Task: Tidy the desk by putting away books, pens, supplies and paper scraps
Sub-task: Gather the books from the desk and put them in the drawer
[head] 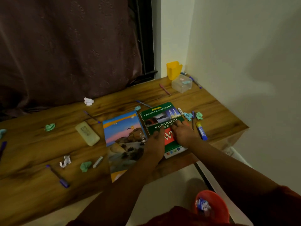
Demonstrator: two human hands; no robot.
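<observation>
Green book: the green book lies flat near the desk's right end, overhanging the front edge.
Hands: the left hand and right hand rest on its cover, fingers fairly straight; no grip is visible.
Beside it: the blue notebook lies just left, also overhanging the front edge.
Left to do: crumpled scraps, pens and a glue stick are scattered along the desk.
Progress: early; the yellow holder in the far right corner appears empty.

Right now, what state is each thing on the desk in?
green book: closed, flat, both hands resting on it
left hand: open
right hand: open
landscape book: closed, overhanging the desk edge
yellow holder: upright
clear box: scrap inside
glue stick: lying down, capped
</observation>
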